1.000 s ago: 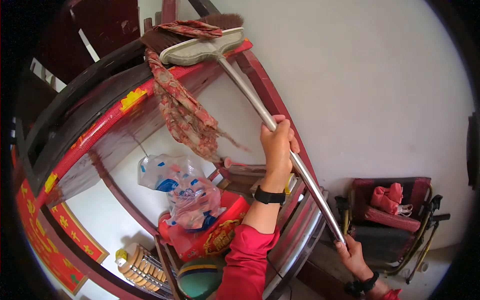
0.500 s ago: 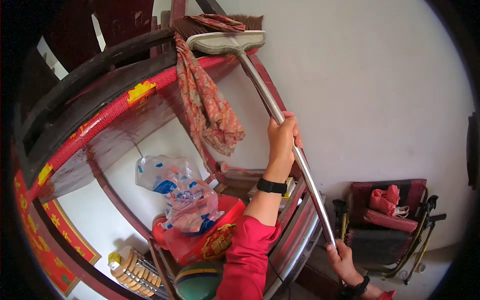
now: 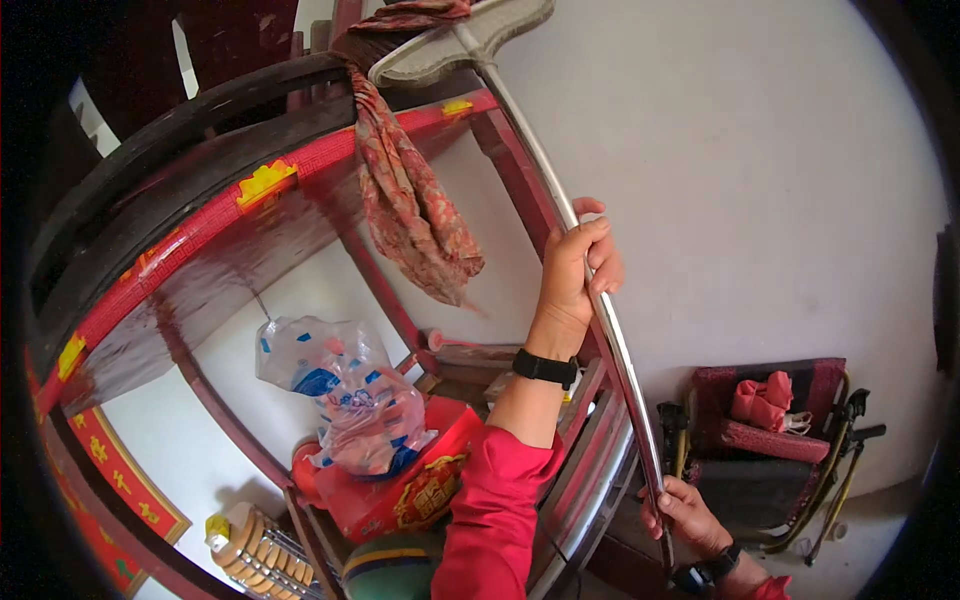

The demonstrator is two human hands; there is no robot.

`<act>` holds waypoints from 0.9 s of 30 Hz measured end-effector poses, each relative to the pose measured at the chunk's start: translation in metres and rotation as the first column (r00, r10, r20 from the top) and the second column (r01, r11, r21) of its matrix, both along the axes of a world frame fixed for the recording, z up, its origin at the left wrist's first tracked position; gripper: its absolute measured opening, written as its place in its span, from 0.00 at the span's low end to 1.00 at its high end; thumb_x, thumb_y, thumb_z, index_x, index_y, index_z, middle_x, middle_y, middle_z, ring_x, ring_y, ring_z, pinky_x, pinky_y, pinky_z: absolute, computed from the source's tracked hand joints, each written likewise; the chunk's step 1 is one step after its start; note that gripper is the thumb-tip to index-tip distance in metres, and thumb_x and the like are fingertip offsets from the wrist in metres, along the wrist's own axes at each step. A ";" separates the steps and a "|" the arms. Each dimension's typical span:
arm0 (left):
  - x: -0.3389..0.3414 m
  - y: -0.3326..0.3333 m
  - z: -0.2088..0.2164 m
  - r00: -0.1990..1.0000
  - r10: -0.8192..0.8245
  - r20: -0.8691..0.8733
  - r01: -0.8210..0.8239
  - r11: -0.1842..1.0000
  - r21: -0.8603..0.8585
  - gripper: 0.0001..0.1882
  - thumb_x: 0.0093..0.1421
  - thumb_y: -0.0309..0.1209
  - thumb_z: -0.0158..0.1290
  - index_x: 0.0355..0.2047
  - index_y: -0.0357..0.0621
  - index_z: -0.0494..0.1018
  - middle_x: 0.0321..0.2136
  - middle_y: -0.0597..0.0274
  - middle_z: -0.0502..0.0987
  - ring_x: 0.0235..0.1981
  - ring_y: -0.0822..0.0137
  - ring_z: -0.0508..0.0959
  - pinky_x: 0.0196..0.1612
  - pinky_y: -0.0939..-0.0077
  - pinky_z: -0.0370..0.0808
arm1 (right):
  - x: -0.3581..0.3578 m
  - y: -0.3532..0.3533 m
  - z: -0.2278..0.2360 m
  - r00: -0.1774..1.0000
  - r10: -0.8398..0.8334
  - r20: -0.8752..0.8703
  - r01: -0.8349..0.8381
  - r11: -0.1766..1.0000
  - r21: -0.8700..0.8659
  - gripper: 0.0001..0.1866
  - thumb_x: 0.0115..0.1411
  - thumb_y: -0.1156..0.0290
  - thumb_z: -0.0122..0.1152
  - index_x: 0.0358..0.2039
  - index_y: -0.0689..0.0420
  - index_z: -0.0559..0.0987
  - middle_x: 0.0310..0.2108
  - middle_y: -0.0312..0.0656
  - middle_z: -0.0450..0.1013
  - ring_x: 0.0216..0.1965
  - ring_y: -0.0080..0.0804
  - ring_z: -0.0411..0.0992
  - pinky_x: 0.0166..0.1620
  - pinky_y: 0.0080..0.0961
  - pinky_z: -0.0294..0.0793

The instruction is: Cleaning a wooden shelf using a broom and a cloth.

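A broom slants up across the view, with a long silver handle (image 3: 535, 145) and a pale grey head (image 3: 425, 58). My left hand (image 3: 578, 262) wraps the middle of the handle, some fingers raised off it. Lower down, my right hand (image 3: 690, 515) grips the handle near its bottom end, which sticks out below the fingers. A red patterned cloth (image 3: 415, 200) hangs down from beside the broom head, over the edge of a dark wooden shelf (image 3: 230, 165) trimmed in red. The bristles are largely hidden behind the head and the cloth.
Under the shelf, a clear plastic bag (image 3: 350, 385) rests on a red box (image 3: 435, 490), near a green rounded object (image 3: 395, 570). A folded chair (image 3: 770, 440) bearing a red bundle leans by the white wall (image 3: 740, 200) at right. Wooden posts (image 3: 515, 165) support the shelf.
The broom head has tilted, its right end rising. My right hand has shifted down slightly, and the handle's end now extends below it. My left hand's fingers have loosened somewhat.
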State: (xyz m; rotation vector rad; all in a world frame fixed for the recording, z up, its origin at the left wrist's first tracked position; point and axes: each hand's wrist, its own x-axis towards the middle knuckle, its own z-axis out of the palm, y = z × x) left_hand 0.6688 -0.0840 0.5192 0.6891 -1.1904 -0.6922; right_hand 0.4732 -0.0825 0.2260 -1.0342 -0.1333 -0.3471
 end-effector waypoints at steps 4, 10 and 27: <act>-0.003 -0.006 0.009 0.989 -0.150 0.001 0.150 0.987 -0.050 0.09 0.58 0.28 0.47 0.40 0.51 0.66 0.11 0.72 0.57 0.05 0.76 0.55 0.10 0.78 0.55 | 0.004 -0.008 0.010 0.998 0.061 0.007 -0.061 0.997 -0.049 0.16 0.64 0.56 0.50 0.37 0.57 0.68 0.19 0.33 0.63 0.20 0.19 0.63 0.22 0.16 0.63; 0.007 -0.020 0.014 0.977 -0.215 0.005 0.214 0.971 -0.102 0.09 0.59 0.27 0.44 0.41 0.51 0.66 0.10 0.73 0.55 0.04 0.77 0.54 0.10 0.79 0.54 | 0.013 -0.005 0.007 0.966 -0.255 -0.042 0.241 0.948 -0.210 0.19 0.62 0.53 0.52 0.39 0.58 0.71 0.17 0.29 0.62 0.18 0.15 0.59 0.21 0.15 0.58; 0.023 -0.044 0.019 0.980 -0.197 0.011 0.198 0.977 -0.080 0.08 0.60 0.33 0.47 0.39 0.51 0.68 0.12 0.73 0.59 0.06 0.77 0.56 0.12 0.80 0.55 | 0.037 -0.002 0.017 0.735 -0.672 0.093 0.634 0.633 -0.444 0.16 0.63 0.59 0.53 0.31 0.61 0.69 0.17 0.32 0.61 0.22 0.18 0.58 0.23 0.21 0.60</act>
